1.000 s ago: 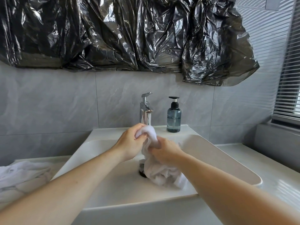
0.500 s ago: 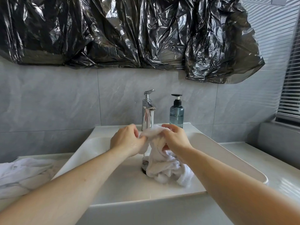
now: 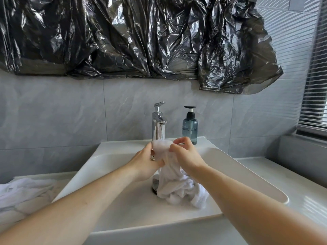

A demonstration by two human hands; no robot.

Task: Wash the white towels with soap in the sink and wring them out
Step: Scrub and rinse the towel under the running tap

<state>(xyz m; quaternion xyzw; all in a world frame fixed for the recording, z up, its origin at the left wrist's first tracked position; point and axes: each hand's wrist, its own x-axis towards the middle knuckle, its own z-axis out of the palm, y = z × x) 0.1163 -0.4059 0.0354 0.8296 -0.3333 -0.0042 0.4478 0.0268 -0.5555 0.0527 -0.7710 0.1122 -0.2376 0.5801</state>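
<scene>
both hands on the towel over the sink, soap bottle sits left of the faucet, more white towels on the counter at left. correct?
One error: the head view shows the soap bottle to the right of the faucet, not left. The rest holds: the left hand and right hand both grip the towel over the sink, and more white towels lie on the counter at left.

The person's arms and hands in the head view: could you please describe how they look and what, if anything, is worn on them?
Both forearms are bare as far as the frame shows, with no sleeves in view. The left hand and the right hand wear no gloves, and no watch or bracelet shows at either wrist. No rings are visible on the fingers, though some are partly hidden. The nails look short and unpainted.
</scene>
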